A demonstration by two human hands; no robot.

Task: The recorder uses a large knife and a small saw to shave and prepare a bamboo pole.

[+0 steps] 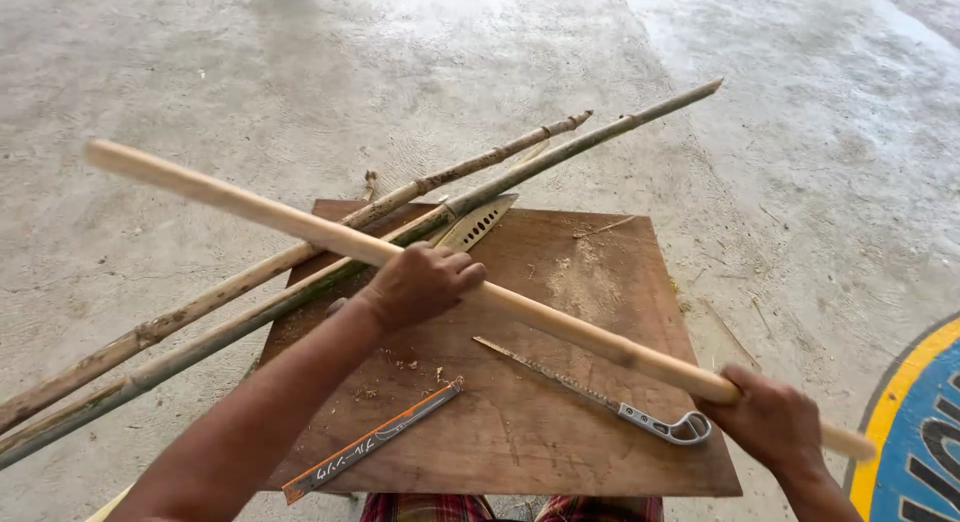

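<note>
Three poles are in front of me, and I place everything by the square brown wooden board (pixel 560 422) lying on the rough grey concrete floor (pixel 200 52). Two of them are unpeeled bamboo poles (pixel 200 327), knotty and mottled green-brown, lying side by side from off the board's left edge and crossing its far left corner. One is the peeled pole (pixel 560 322), pale, smooth and round, which I hold slantwise above the board. My left hand (pixel 420 282) is wrapped around it over the board's far left part; my right hand (pixel 775 422) grips it just past the board's near right corner. On the board lie one flat orange-edged metal strip (pixel 375 440) near the front left, one broad pointed blade (pixel 478 222) at the far edge, scattered pale sawdust (pixel 580 277), and one thin saw (pixel 600 392) with a looped grey handle toward the right.
</note>
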